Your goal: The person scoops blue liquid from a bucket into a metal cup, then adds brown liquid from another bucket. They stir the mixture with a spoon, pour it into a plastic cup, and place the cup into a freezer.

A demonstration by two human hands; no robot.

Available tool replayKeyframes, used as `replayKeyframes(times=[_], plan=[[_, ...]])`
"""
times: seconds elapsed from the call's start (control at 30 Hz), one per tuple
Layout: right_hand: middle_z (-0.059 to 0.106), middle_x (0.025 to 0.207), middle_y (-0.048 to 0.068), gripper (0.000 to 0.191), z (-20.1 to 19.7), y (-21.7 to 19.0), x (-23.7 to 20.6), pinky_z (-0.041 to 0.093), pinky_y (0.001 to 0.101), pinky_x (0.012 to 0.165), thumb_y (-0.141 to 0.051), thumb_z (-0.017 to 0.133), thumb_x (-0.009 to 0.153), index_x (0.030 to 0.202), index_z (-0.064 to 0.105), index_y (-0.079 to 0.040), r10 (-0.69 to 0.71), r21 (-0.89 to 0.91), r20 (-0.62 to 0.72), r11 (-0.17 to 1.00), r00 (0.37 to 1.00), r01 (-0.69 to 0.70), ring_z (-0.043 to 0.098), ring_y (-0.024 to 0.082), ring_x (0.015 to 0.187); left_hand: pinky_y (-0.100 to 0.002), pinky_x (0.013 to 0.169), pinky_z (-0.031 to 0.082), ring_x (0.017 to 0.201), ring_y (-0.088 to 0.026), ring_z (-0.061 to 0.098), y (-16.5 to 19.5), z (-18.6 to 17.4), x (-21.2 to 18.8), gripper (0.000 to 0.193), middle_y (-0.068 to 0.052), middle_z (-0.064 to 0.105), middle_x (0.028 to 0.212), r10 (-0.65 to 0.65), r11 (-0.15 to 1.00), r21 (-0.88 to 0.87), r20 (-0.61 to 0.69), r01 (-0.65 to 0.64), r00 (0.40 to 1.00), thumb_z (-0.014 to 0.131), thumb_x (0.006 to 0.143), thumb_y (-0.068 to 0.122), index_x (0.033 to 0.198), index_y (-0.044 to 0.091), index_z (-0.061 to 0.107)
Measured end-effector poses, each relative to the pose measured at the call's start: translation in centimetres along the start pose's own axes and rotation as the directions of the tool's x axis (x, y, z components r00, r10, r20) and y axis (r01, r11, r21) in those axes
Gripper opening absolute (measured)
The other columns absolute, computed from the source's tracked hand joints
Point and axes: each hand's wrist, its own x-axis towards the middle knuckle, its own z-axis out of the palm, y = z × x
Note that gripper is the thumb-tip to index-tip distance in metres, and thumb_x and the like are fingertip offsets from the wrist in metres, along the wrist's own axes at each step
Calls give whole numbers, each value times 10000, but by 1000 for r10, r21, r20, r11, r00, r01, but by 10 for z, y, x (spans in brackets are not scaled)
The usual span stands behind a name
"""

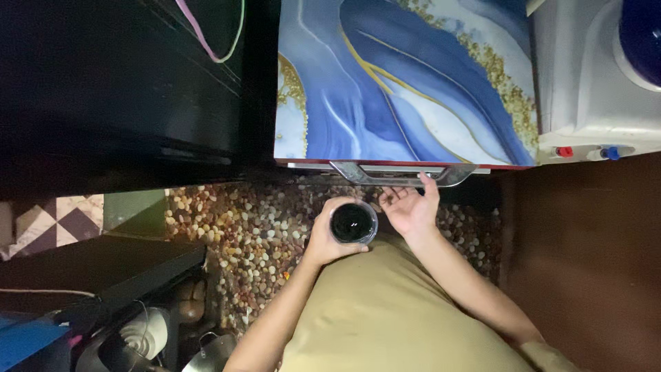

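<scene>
The left hand wraps its grip around a dark glass held upright, while the right hand reaches palm-up, fingers spread, touching the metal handle.

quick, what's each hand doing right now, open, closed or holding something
Left hand: closed around a dark glass, held upright.
Right hand: open, palm up, holding nothing, fingertips at the metal handle of the blue marbled door.
</scene>
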Motion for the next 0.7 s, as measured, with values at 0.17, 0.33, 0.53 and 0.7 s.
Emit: replayKeyframes(times=[0.17,0.33,0.53,0.7], plan=[[529,1254,117,708,1,-7,-13,429,395,920,-483,723,764,1251,494,-23,-13,25,20,1000,1000,13,488,271,1152,-411,1116,495,1262,-286,649,-1,-7,8,914,-120,658,1320,-22,1000,0,-11,22,1000,1008,555,314,1330,52,602],[515,1295,129,742,34,-24,-54,421,376,949,-485,733,782,1303,468,-28,4,55,109,998,994,-10,459,264,1213,-426,1128,488,1274,-302,643,-1,-10,25,917,-127,670,1326,35,999,36,-26,-34,999,1013,549,310,1328,51,605],[423,1392,278,951,87,-68,-101,420,351,943,-646,655,827,1306,351,117,-10,-80,198,996,980,26,420,352,1391,-425,1101,494,1255,-304,641,1,-7,40,937,-134,655,1315,13,999,48,-19,-12,1000,1015,527,318,1322,50,596],[267,1625,355,1261,137,-128,-120,441,540,1050,-822,501,897,1592,131,163,15,75,747,991,665,-107,165,494,1586,-424,1118,492,1266,-311,639,0,1,46,925,-137,666,1321,30,999,42,-43,-29,999,1016,530,285,1322,50,602]])
